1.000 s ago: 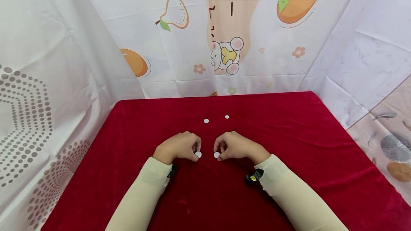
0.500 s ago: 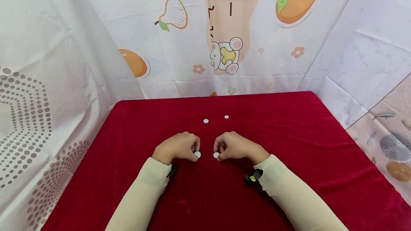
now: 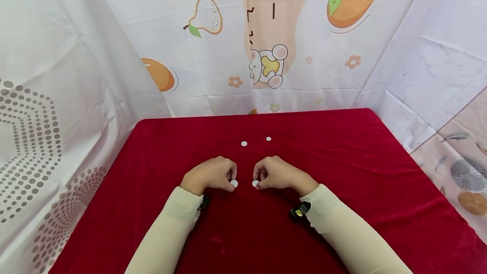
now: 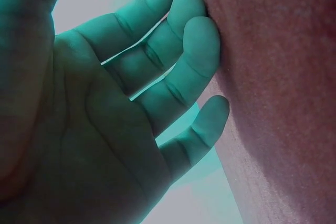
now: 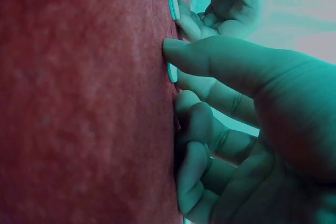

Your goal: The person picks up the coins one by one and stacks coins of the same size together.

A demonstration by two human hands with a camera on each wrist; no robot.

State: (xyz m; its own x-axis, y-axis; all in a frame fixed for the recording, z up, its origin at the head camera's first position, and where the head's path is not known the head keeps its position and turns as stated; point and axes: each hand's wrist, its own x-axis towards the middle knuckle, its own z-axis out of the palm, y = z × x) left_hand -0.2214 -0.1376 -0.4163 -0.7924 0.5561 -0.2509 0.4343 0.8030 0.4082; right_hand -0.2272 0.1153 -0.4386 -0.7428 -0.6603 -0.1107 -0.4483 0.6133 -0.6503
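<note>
Two small white discs lie on the red cloth near the middle, one at each hand. My left hand [image 3: 213,174] pinches the left disc [image 3: 235,183] between thumb and forefinger. Opposite it, my right hand [image 3: 279,173] pinches the right disc [image 3: 254,184] the same way, a short gap apart from the first. The right wrist view shows the right disc [image 5: 172,72] edge-on, flat at the cloth, and beyond it the left disc [image 5: 174,7]. In the left wrist view the fingers [image 4: 202,45] rest along the cloth, and no disc shows there.
Farther back lie two more white discs, one left [image 3: 244,143] and a smaller-looking one right [image 3: 268,138]. The red cloth [image 3: 323,138] covers the table. A printed white curtain [image 3: 213,54] hangs behind it, with more hangings at both sides.
The right hand and its disc have shifted very slightly left, towards the left disc. The left hand stays almost still, and the two farther discs have not moved.
</note>
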